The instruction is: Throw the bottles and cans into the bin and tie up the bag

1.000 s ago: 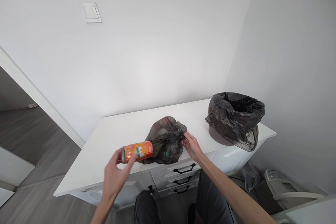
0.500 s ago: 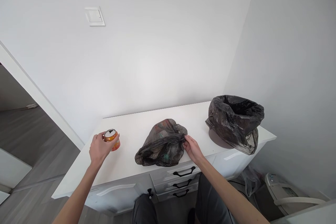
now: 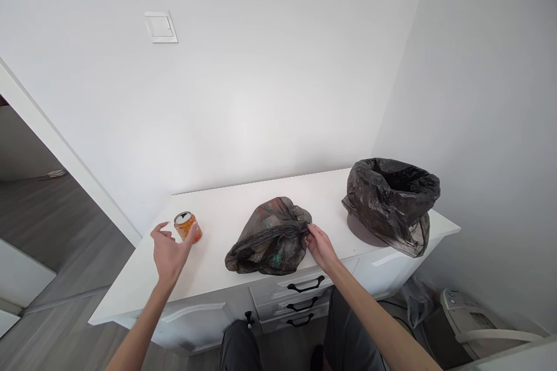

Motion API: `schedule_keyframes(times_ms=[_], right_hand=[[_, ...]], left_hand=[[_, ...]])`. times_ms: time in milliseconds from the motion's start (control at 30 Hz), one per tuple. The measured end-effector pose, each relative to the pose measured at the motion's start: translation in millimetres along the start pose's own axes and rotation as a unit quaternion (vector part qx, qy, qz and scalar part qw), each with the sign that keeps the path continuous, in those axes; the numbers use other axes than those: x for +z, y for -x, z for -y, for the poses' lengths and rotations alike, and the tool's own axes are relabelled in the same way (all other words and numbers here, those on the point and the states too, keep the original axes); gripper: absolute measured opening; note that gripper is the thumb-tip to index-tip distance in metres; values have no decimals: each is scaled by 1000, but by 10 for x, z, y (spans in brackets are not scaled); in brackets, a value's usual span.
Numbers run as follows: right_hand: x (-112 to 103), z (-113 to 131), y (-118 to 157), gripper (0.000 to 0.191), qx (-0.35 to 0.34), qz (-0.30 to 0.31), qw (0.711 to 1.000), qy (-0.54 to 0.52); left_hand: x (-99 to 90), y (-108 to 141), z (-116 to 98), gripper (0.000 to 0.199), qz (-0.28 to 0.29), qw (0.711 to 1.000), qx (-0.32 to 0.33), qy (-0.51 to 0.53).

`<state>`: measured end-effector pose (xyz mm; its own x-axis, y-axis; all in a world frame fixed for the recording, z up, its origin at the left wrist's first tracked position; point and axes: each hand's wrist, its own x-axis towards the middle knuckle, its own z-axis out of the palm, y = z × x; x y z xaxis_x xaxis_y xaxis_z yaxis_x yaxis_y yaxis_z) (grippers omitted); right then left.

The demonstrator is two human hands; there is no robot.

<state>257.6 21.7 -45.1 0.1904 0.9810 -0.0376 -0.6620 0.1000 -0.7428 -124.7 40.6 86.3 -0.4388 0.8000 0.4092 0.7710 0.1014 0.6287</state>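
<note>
An orange drink can [image 3: 188, 229] stands upright at the left of the white cabinet top, its opening facing up. My left hand [image 3: 170, 251] is just in front of it, thumb and fingers spread apart, the thumb overlapping the can in view. In the middle lies a dark, see-through plastic garbage bag [image 3: 270, 237] with bits of coloured rubbish showing inside. My right hand [image 3: 321, 246] pinches the gathered right end of this bag between thumb and fingers.
A bin [image 3: 363, 231] lined with a black bag [image 3: 387, 200] stands at the cabinet's right end. Drawers with black handles [image 3: 306, 284] face me below the white top [image 3: 209, 272]. A pale appliance [image 3: 474, 316] sits on the floor at right.
My left hand has let go of the can and drawn back toward me, its fingers spreading. The can stays standing. My right hand keeps its pinch on the bag.
</note>
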Motion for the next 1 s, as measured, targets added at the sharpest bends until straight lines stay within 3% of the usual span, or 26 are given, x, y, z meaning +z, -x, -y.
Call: schedule_keyframes(times_ms=[67,100,167,233,300,467,600,767,1000], right_hand=[[-4,-5,-1,34,-2,0,1000,-3],[-6,-8,0,34,-1,0,1000,-4],[-12,-13,5,34,1,0,1000,-7],[-22,-18,11,34,2,1,1000,-11],[-35,-25,14,34,3,2,1000,-17],[-57,-35,8,34,9,9,1000,-27],[-59,-26,7,33,15,18,999,-25],[-56,-17,1,32,17,24,999,-22],[-50,-24,-8,34,14,17,999,-28]], left_hand=[[-69,350,-112,64,-20,996,68,49],[-83,537,-175,49,8,990,123,66],[-54,885,-295,32,125,957,246,95],[64,1140,-381,33,234,904,340,108],[255,1265,-414,36,273,875,389,91],[763,1112,-337,40,176,902,382,-97],[936,873,-275,40,164,905,362,-154],[884,758,-239,35,189,896,360,-177],[586,753,-378,30,230,897,335,-172]])
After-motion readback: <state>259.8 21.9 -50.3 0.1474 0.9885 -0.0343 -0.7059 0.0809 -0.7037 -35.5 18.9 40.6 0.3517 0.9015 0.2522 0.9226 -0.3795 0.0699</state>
